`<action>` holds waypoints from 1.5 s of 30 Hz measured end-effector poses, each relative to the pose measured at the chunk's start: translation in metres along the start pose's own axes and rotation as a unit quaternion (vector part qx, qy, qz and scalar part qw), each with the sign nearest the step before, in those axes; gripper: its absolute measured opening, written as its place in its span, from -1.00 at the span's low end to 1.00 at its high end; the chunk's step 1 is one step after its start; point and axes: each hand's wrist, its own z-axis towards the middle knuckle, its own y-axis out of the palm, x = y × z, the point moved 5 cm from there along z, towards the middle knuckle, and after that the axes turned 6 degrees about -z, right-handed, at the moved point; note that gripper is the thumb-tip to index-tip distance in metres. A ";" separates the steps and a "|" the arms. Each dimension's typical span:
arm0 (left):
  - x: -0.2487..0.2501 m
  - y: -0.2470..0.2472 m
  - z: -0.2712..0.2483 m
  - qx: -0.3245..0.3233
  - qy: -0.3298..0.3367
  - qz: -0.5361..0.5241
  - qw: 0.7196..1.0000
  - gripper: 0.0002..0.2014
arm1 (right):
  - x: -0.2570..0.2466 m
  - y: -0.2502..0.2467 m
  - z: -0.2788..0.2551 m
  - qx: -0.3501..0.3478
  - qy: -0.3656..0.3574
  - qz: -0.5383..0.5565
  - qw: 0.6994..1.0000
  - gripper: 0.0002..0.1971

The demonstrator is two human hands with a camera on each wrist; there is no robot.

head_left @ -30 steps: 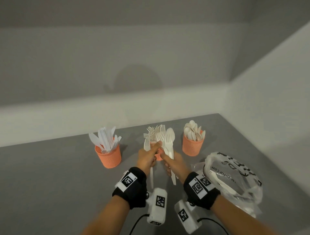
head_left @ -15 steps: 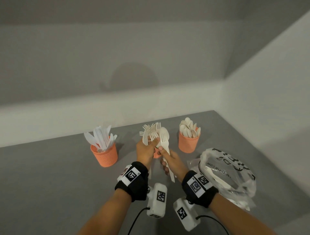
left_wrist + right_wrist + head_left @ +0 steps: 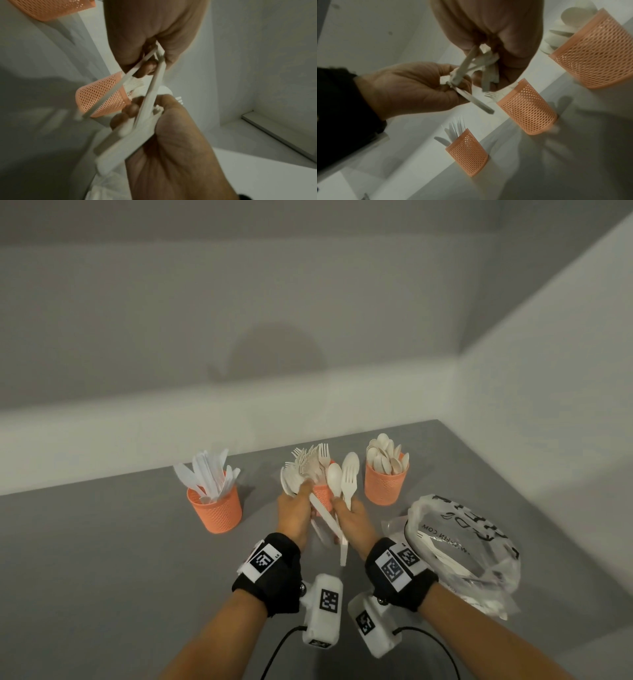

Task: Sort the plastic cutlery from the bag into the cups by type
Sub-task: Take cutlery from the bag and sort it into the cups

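Three orange mesh cups stand in a row: the knife cup (image 3: 215,510) on the left, the fork cup (image 3: 322,496) in the middle, the spoon cup (image 3: 385,484) on the right. Both hands hover just in front of the fork cup. My left hand (image 3: 295,506) grips a small bunch of white cutlery (image 3: 290,481) by the handles (image 3: 158,54). My right hand (image 3: 352,517) grips a spoon (image 3: 334,479) and a fork (image 3: 349,474), heads up. Their handles (image 3: 343,546) cross between the hands. The clear printed bag (image 3: 479,556) lies to the right, with cutlery inside.
The grey table (image 3: 102,559) ends at a white wall ledge behind the cups and at a wall on the right. The knife cup (image 3: 467,152), fork cup (image 3: 529,109) and spoon cup (image 3: 594,54) also show in the right wrist view.
The hands have drawn slightly apart and split the bunch: some pieces went left with the left hand, while the spoon and fork stay upright in the right.
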 end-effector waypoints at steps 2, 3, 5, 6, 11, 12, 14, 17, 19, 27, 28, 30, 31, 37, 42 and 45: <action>0.006 -0.004 0.003 0.011 0.012 -0.018 1.000 -0.74 | -0.003 -0.006 0.000 0.009 -0.018 -0.011 1.000 -0.81; 0.009 -0.006 0.006 0.012 0.020 -0.022 0.999 -0.69 | -0.006 -0.009 -0.002 0.009 -0.026 -0.009 1.000 -0.80; 0.018 -0.006 0.006 0.010 0.043 -0.021 0.999 -0.66 | -0.010 -0.012 -0.004 0.003 -0.050 -0.002 0.999 -0.73; 0.022 -0.005 0.006 0.007 0.058 -0.007 0.998 -0.66 | -0.010 -0.012 -0.004 0.000 -0.062 -0.003 0.998 -0.71; 0.025 0.015 0.001 -0.055 0.076 0.113 0.989 -0.81 | -0.009 -0.013 0.001 0.010 -0.095 -0.022 0.995 -0.82; 0.025 0.020 -0.001 -0.070 0.090 0.120 0.986 -0.89 | -0.010 -0.013 0.001 0.009 -0.098 -0.032 0.995 -0.76; 0.026 0.029 -0.003 -0.092 0.127 0.130 0.979 -0.86 | -0.011 -0.013 -0.002 -0.003 -0.096 -0.058 0.994 -0.69; 0.026 0.034 -0.002 -0.103 0.161 0.156 0.969 -0.77 | -0.011 -0.014 -0.005 -0.027 -0.082 -0.076 0.993 -0.67; 0.023 0.035 0.002 -0.107 0.169 0.185 0.962 -0.79 | -0.013 -0.015 -0.009 -0.042 -0.081 -0.091 0.992 -0.70; 0.024 0.037 0.008 -0.093 0.100 0.121 0.983 -0.85 | -0.014 -0.029 -0.011 -0.014 -0.054 -0.015 0.998 -0.67; 0.021 0.037 0.008 -0.090 0.075 0.095 0.989 -0.82 | -0.016 -0.031 -0.011 -0.011 -0.068 -0.019 0.997 -0.69; 0.014 0.041 0.007 -0.100 0.036 0.056 0.993 -0.83 | -0.019 -0.031 -0.011 -0.004 -0.080 -0.022 0.997 -0.64; 0.011 0.043 0.007 -0.109 0.028 0.051 0.992 -0.84 | -0.020 -0.031 -0.010 -0.002 -0.077 -0.018 0.997 -0.56; 0.004 0.058 0.008 -0.106 0.036 0.049 0.993 -0.76 | -0.014 -0.040 0.004 -0.004 -0.003 0.052 0.999 -0.49; 0.019 0.060 0.016 -0.058 0.002 -0.053 0.997 -0.75 | -0.005 -0.068 0.015 0.000 0.035 0.104 0.994 -0.67; 0.021 0.068 0.022 -0.072 -0.017 -0.100 0.992 -0.79 | -0.005 -0.082 0.020 -0.045 0.055 0.148 0.986 -0.69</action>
